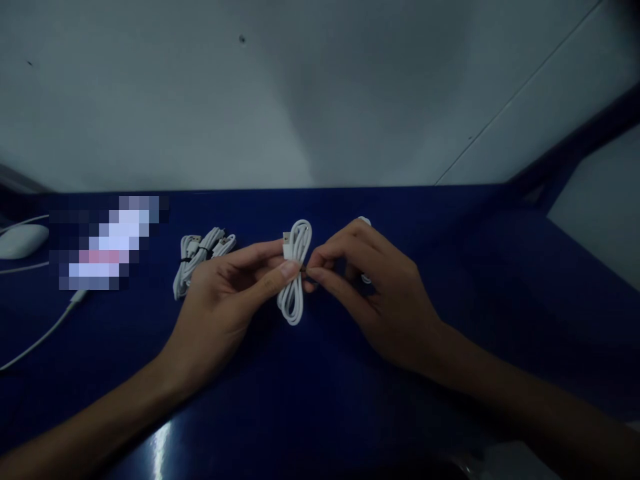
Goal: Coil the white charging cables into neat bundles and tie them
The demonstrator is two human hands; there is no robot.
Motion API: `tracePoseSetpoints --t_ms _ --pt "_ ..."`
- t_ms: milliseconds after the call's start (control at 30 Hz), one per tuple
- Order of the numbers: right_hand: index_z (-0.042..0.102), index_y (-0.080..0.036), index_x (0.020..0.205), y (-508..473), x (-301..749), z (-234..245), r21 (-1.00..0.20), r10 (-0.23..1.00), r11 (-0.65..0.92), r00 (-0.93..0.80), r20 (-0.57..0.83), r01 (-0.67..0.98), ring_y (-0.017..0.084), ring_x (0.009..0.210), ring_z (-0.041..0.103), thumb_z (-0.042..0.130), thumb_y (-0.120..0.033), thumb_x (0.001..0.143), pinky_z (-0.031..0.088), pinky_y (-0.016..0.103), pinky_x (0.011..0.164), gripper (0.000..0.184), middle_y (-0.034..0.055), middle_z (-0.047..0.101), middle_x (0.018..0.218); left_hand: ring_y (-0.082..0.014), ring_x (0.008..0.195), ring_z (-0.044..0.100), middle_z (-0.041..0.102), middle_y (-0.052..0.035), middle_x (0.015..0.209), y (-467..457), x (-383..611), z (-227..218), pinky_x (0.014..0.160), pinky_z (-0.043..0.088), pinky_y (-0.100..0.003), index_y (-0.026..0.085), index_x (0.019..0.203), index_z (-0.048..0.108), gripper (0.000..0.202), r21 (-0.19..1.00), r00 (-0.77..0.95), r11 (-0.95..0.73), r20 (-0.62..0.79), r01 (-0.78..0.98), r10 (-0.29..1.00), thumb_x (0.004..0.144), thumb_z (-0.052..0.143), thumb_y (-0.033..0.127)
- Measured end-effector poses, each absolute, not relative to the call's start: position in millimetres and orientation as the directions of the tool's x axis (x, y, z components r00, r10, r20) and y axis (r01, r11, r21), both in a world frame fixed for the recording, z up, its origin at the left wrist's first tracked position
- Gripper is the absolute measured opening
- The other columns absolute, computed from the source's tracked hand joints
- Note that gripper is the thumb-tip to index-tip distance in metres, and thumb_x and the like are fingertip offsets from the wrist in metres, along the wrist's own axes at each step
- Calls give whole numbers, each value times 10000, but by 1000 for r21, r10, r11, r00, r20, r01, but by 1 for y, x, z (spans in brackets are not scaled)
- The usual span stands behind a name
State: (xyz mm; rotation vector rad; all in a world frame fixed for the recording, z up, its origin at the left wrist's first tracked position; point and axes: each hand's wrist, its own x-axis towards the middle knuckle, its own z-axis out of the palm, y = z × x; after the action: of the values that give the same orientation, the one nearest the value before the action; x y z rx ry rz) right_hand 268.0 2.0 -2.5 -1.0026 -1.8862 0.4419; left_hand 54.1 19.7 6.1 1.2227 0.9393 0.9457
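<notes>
A coiled white USB cable (294,303) is pinched at its middle between the thumb and fingers of my left hand (225,287). Its USB plug (287,243) points up beside the loops. Close against the coil's right side, my right hand (375,280) is closed, thumb and forefinger pressed together on a thin dark tie (306,269) at the cable's waist. How far the tie goes round the coil is hidden by my fingers. Behind my left hand lie several bundled white cables (187,257) with black ties. Part of another white object (367,279) shows behind my right hand.
On the left of the blue table (300,413) lies a blurred-out bright device (113,243) with a white cord (50,341) plugged into it. A white rounded object (24,241) sits at the far left. A pale wall (200,100) rises along the table's back edge.
</notes>
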Motion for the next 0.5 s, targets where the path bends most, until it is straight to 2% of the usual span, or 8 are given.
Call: tracePoseSetpoints --t_ms 233,500 --pt "702 -241 1130 3 267 -7 -598 744 655 -255 618 462 178 875 639 637 -122 1100 572 357 720 139 40 695 1060 -258 999 818 874 -52 1141 19 55 7 977 633 -386 301 1284 852 279 994 312 86 -62 -64 948 1009 806 310" --pt "716 -260 1115 4 268 -8 -589 745 646 -232 626 486 181 857 644 686 -148 1079 572 357 701 121 26 702 1043 -238 1002 814 872 -40 1147 20 55 7 963 631 -339 308 1246 867 255 992 315 91 -60 -85 947 994 828 316"
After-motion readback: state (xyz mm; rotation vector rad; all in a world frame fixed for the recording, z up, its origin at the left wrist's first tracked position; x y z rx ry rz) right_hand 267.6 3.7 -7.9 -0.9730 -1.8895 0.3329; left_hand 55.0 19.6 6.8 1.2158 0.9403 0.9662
